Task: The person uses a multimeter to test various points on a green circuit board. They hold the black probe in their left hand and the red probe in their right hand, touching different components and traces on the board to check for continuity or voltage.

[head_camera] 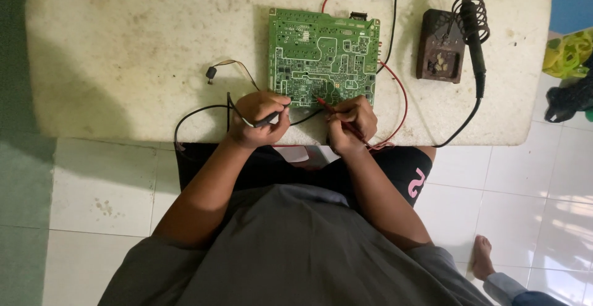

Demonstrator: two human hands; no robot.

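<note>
Probing the green circuit board [323, 56] on the white mat [123, 53]: my left hand [258, 121] pinches the black probe [270, 119], my right hand [351, 122] the red probe [326, 105]. Tips should land steadily on single pads, leads kept off the board.

Dim, flat indoor light, brighter glare at right, soft shadows under circuit board [323, 57], sharp focus, slight edge distortion.

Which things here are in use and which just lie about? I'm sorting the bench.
In use: green circuit board; black probe in left hand; red probe in right hand.
Lying about: soldering iron; brown stand; small black clip.
</note>
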